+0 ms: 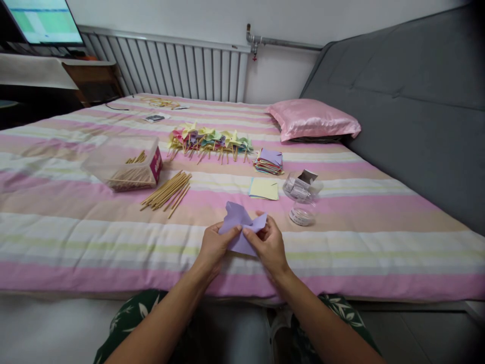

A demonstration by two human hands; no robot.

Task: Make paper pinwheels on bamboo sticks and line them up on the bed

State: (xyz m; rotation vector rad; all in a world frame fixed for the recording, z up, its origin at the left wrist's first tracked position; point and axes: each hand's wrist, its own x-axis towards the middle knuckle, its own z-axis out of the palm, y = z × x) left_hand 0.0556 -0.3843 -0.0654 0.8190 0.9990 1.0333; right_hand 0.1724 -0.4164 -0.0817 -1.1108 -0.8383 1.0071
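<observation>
Between my two hands is a purple sheet of paper [237, 216], partly folded, with its corners bent toward the middle. My left hand [215, 243] grips its left side, the thumb pressing near the centre. On the right side my right hand [270, 243] pinches the same sheet, its thumb close to the other thumb. Just beyond lies a small stack of pale yellow paper squares [264, 188]. Behind that stands a thicker stack of coloured squares [269, 161], purple on top. A loose bundle of thin wooden sticks [168, 192] rests to the left.
Several finished paper pinwheels [208, 139] lie in a row farther back. A clear plastic box [132, 169] with sticks sits at left. Clear round containers [302, 215] stand at right. A pink pillow [314, 119] rests near the grey headboard [401, 106] on the striped bed.
</observation>
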